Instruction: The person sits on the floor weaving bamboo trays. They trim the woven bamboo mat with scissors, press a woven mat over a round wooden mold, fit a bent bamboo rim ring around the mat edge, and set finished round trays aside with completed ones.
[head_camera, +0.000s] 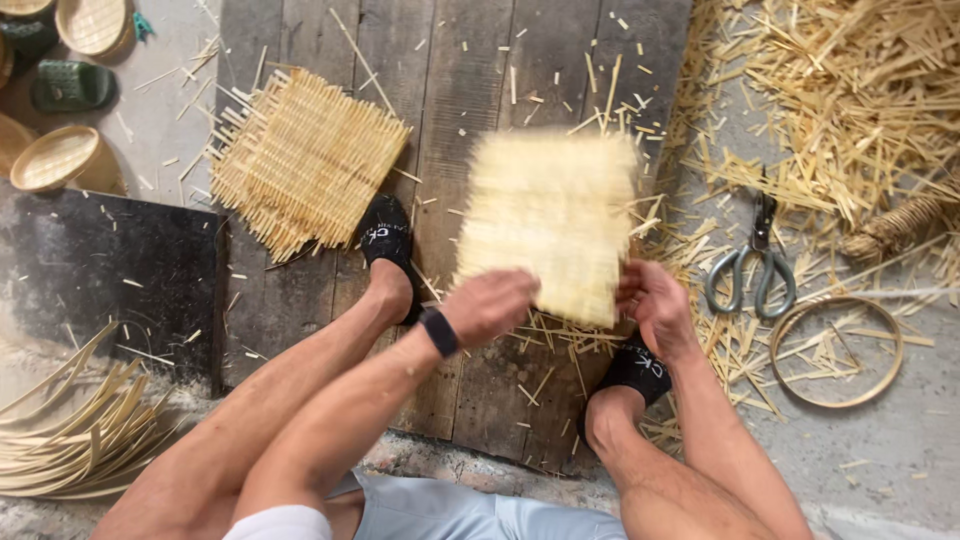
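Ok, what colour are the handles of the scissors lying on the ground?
Grey-green, on the scissors beside the bamboo ring; the head view shows them clearly.

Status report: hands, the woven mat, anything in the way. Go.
Left hand and right hand both grip the woven bamboo mat, blurred, lifted over the wooden boards. Second mat lies left. Scissors and hoop right, apart.

**Where there's room on the boards**

Bare planks (470, 70) are left open up top between the flat woven mat (300, 160) and the offcut pile (850, 100). The right side is blocked by scissors (752, 265) and a bamboo hoop (836, 350); strips (70, 430) are piled lower left.
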